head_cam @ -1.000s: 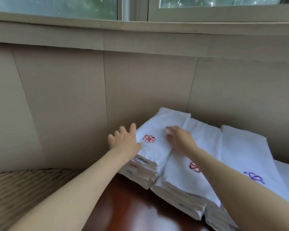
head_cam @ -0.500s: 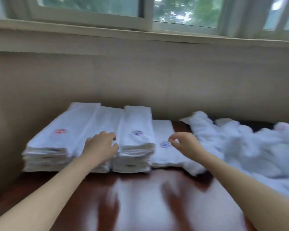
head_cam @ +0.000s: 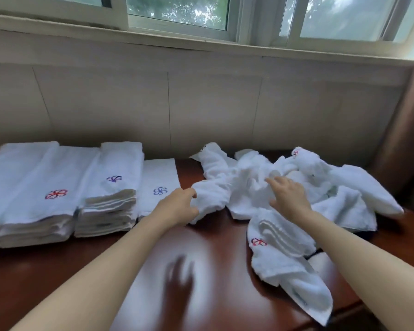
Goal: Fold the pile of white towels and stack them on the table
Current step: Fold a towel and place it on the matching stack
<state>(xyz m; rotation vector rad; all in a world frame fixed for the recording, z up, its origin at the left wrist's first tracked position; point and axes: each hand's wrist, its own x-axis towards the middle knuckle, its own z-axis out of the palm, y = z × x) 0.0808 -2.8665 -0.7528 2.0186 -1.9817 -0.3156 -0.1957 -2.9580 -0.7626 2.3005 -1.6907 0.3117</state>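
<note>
Gripping the rumpled towel pile (head_cam: pixel 285 187), left hand (head_cam: pixel 177 206) (fingertips hidden).

The dark reddish-brown wooden table (head_cam: pixel 213 263) is polished to a high gloss, mirroring window light and a hand's shadow. The loose heap of white terry-cloth towels (head_cam: pixel 294 187) at centre right looks soft, matt and nubbly, with stitched red emblems. The folded stacks of white cloth towels (head_cam: pixel 58 199) at left show the same matt pile, with red and blue embroidery. The pale panelled wall (head_cam: pixel 213 103) behind is smooth and matt; the white window frames (head_cam: pixel 239 27) at the top have a faint sheen
</note>
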